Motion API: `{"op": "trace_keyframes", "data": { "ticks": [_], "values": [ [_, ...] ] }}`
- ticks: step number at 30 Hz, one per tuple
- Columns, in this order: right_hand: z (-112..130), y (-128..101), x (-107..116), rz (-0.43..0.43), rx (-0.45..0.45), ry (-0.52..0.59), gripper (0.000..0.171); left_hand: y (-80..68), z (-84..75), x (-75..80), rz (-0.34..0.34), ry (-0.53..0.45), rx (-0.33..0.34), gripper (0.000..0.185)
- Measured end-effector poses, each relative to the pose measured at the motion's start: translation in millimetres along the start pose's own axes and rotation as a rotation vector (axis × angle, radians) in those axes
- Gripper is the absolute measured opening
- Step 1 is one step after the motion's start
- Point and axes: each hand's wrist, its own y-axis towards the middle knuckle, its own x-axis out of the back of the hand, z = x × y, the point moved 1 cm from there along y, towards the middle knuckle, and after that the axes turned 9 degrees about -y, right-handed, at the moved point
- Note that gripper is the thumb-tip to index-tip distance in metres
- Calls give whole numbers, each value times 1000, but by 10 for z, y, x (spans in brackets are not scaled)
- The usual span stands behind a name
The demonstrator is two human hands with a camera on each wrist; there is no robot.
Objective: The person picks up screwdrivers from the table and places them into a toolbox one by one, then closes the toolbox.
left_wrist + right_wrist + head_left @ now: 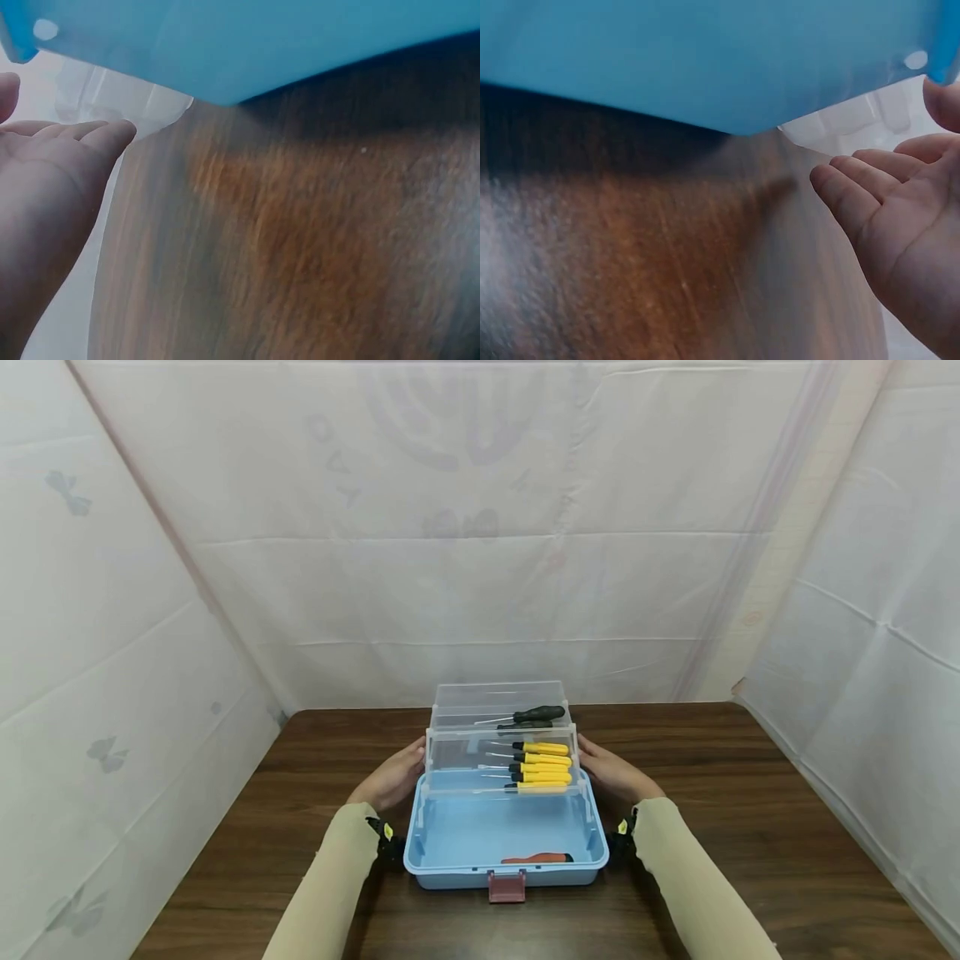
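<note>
A light blue toolbox lies opened on the table, its maroon latch facing me. Two clear plastic trays rise in steps over its back half. Several yellow-handled screwdrivers lie in the lower tray, and dark-handled screwdrivers in the upper tray. An orange-handled tool rests on the box floor near the front. My left hand is at the trays' left side and my right hand at their right, both with fairly straight fingers. Whether the fingertips touch the plastic is unclear.
The dark wood-grain table extends to both sides of the box. White sheeting hangs behind the table and along its left and right sides. A black band sits on each wrist, close to the box's sides.
</note>
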Motion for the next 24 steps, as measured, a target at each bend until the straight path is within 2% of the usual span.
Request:
{"op": "trace_keyframes", "data": {
  "ticks": [4, 8, 17, 24],
  "values": [
    [14, -8, -34, 30, -1, 46, 67, 11, 9, -15, 5, 2, 4, 53],
    [21, -3, -51, 23, -5, 68, 66, 23, 10, -24, -23, 17, 14, 53],
    [28, 40, -108, 26, 9, 41, 67, 8, 45, -24, -111, 56, 109, 51],
    [66, 48, -101, 10, -2, 26, 61, -23, 9, -48, -105, 48, 97, 51]
  ]
}}
